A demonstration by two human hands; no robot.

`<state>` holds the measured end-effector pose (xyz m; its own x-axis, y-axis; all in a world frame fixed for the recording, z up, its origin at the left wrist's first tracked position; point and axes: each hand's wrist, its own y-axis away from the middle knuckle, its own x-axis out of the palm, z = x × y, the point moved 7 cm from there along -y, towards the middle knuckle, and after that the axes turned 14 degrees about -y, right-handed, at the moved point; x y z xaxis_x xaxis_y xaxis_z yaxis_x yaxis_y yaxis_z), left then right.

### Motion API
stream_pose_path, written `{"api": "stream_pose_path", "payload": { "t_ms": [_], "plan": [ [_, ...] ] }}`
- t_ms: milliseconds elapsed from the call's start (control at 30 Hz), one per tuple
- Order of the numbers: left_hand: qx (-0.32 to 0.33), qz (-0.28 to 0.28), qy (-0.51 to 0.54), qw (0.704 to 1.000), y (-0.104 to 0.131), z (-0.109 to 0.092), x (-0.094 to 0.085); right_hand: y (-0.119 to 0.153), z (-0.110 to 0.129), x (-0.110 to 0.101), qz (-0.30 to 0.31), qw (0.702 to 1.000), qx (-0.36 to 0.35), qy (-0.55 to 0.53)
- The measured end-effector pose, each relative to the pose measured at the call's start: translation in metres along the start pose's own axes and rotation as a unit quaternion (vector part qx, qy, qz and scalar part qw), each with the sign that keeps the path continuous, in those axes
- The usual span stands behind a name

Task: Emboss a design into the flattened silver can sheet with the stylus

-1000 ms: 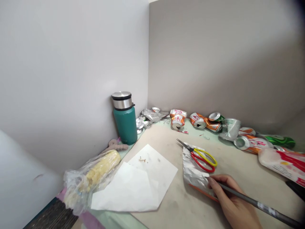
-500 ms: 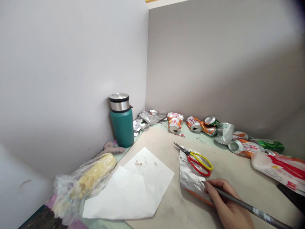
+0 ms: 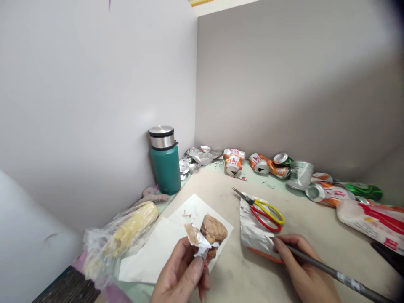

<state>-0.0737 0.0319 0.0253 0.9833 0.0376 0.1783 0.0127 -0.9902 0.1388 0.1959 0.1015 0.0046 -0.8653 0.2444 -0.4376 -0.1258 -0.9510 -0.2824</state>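
My left hand [image 3: 184, 269] pinches a torn silvery wrapper [image 3: 197, 237], from which a brown lump [image 3: 213, 229] sticks out. The lump is rough and looks like a snack, but its exact kind is unclear. My right hand [image 3: 304, 267] closes around a long, slim dark grey rod [image 3: 325, 267] slanting to the lower right. Its fingertips touch the edge of a cut-open can sheet [image 3: 254, 235], silver side up with an orange edge. Scissors [image 3: 260, 209] with one red and one yellow handle lie on that sheet.
White paper [image 3: 154, 248] with crumbs lies behind my left hand. A green bottle [image 3: 166, 162] stands at the back left, near a plastic-wrapped yellow roll [image 3: 134, 225]. Crushed cans [image 3: 234, 162] line the back wall, and a red-and-white packet [image 3: 369, 223] lies at right.
My left hand has come into view over the white paper, holding the wrapper with the brown lump. The right hand, the rod and the scissors stay nearly in place; the view shifts slightly.
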Motion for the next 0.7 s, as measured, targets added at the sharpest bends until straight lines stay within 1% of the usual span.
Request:
{"api": "stream_pose_path", "payload": {
  "t_ms": [67, 167, 267, 367, 433, 500, 533, 600, 633, 667, 700],
  "plan": [
    [0.018, 0.017, -0.013, 1.0, -0.004, -0.001, -0.001, 0.001, 0.003, -0.002, -0.014, 1.0, -0.008, -0.004],
    [0.044, 0.016, -0.035, 0.998, -0.007, -0.002, -0.001, 0.003, 0.008, -0.007, -0.043, 0.999, -0.023, -0.014],
    [0.05, -0.016, -0.048, 0.997, -0.007, -0.003, -0.003, 0.004, 0.013, -0.011, -0.07, 0.996, -0.05, -0.011],
    [0.056, -0.049, -0.034, 0.997, -0.006, -0.005, -0.003, 0.003, 0.023, -0.018, -0.097, 0.988, -0.122, 0.007],
    [0.059, -0.058, -0.03, 0.996, -0.006, -0.006, -0.002, 0.004, 0.033, -0.022, -0.108, 0.978, -0.174, 0.028],
    [0.06, -0.073, -0.042, 0.995, -0.005, -0.007, -0.001, 0.008, 0.044, -0.027, -0.126, 0.971, -0.197, 0.05],
    [0.06, -0.082, -0.051, 0.993, -0.005, -0.007, -0.002, 0.011, 0.049, -0.03, -0.143, 0.968, -0.196, 0.056],
    [0.066, -0.1, -0.07, 0.99, -0.004, -0.008, -0.003, 0.02, 0.06, -0.033, -0.161, 0.971, -0.17, 0.047],
    [0.072, -0.108, -0.077, 0.989, -0.003, -0.008, -0.003, 0.024, 0.064, -0.03, -0.146, 0.978, -0.146, 0.027],
    [0.08, -0.113, -0.081, 0.987, -0.003, -0.008, -0.004, 0.027, 0.067, -0.023, -0.114, 0.988, -0.105, -0.004],
    [0.088, -0.115, -0.085, 0.986, -0.002, -0.007, -0.004, 0.031, 0.067, -0.012, -0.074, 0.995, -0.047, -0.047]
  ]
}}
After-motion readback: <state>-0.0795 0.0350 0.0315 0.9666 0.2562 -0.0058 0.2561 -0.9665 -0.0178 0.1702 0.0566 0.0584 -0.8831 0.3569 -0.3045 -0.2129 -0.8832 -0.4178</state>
